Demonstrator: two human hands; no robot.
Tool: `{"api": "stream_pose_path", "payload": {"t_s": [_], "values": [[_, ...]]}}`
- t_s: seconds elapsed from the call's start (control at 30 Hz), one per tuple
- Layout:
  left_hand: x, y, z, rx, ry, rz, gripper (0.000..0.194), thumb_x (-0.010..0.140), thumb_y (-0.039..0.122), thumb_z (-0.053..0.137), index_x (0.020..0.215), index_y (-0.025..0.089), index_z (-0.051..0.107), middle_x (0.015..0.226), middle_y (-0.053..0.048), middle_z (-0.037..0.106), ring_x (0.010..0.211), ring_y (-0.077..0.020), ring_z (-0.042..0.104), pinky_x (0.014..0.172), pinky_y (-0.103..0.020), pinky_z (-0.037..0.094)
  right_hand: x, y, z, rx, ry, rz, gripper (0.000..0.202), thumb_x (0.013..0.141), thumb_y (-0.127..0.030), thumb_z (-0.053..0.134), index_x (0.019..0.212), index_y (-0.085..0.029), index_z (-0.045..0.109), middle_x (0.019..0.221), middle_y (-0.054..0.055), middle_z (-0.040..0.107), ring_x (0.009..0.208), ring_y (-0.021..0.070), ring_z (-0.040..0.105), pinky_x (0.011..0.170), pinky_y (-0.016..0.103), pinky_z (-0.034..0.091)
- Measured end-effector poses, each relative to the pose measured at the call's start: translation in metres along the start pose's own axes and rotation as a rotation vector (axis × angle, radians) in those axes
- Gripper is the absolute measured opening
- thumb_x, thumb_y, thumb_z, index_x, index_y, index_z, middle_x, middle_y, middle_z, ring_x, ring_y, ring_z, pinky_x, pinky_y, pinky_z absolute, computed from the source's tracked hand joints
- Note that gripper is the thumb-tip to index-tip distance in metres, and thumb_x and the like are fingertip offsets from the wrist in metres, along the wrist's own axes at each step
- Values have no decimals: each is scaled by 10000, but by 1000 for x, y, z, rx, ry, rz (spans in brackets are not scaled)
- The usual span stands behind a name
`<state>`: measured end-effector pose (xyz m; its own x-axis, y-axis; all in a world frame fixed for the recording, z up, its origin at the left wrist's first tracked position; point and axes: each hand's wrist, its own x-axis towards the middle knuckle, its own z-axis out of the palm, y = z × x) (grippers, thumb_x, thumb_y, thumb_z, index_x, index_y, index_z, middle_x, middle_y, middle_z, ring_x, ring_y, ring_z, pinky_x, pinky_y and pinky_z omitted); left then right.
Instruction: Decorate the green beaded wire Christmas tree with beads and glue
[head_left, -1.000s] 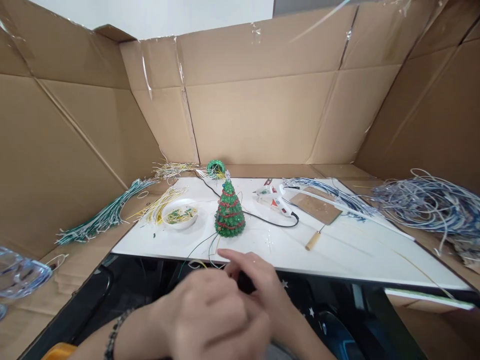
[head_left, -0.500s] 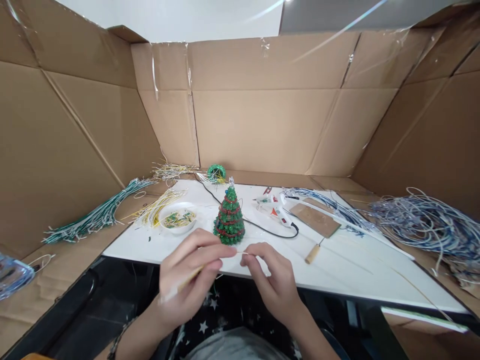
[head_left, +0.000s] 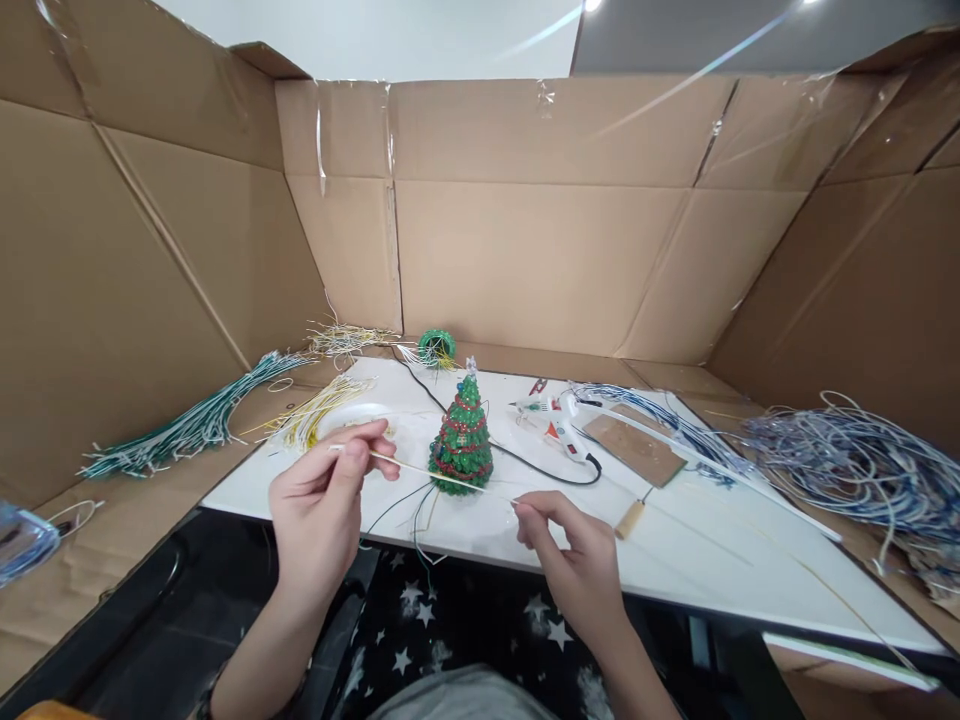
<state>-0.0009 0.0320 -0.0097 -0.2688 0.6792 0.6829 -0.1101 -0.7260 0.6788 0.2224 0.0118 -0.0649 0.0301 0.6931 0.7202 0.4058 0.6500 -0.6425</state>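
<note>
A thin pale strand [head_left: 427, 472] is stretched between my two hands, in front of a small green beaded tree [head_left: 462, 440] with red garlands. My left hand [head_left: 334, 485] pinches the strand's left end between thumb and forefinger, over the white bowl [head_left: 360, 412], which it mostly hides. Lower and to the right, my right hand [head_left: 559, 540] has its fingers closed on the other end. The tree stands upright on the white board [head_left: 495, 520]. Dark green strands [head_left: 397, 507] lie at its foot, some hanging over the front edge.
A white glue gun [head_left: 562, 430] with a black cord lies right of the tree, near a brown plate [head_left: 637, 445] and a wooden handle [head_left: 630, 518]. Blue-white strands [head_left: 847, 465] pile at the right, green ones [head_left: 202, 415] at the left. Cardboard walls [head_left: 540, 260] surround the board.
My hands have moved apart, the left one up and left, the right one slightly right and down. The strand now shows at length between them, and the dark strands by the tree are uncovered.
</note>
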Motion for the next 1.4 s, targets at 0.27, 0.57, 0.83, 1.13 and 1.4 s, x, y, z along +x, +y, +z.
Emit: {"api": "stream_pose_path", "payload": {"t_s": [0.27,0.57,0.83,1.13,1.4], "values": [[2,-2,4,-143,24,-110,215,833,397,747,911,210,818,773,-58,766,586,-117,669,564,-212,557,-6,10,5,6,-31,71,153,961,-265,577,868,-235,695,650,-55,690,560,92,632,576,179,506],[-8,-5,3,32,-106,16,196,909,331,652,976,237,811,882,-83,773,783,-192,685,614,-280,544,-6,8,5,-167,-117,23,146,961,-263,576,992,-244,717,944,24,776,908,199,725,794,311,565],[-35,2,30,174,-559,192,310,985,266,523,1226,254,718,1100,-115,742,1020,-234,669,852,-396,571,-12,-62,19,122,-94,-78,145,962,-154,546,1049,-219,642,924,21,737,854,141,690,781,246,561],[-30,3,27,166,-441,270,328,740,-10,762,978,215,748,804,-24,749,728,-156,695,666,-292,593,-9,-52,15,90,-30,-48,151,950,-98,549,979,-213,642,736,-16,635,606,87,567,545,193,445],[-22,12,28,129,-597,58,90,795,145,775,853,212,790,774,-63,763,688,-163,722,638,-255,606,-7,-51,11,-161,40,-224,131,903,-80,573,859,-199,606,608,-40,514,531,88,464,513,236,363]]}}
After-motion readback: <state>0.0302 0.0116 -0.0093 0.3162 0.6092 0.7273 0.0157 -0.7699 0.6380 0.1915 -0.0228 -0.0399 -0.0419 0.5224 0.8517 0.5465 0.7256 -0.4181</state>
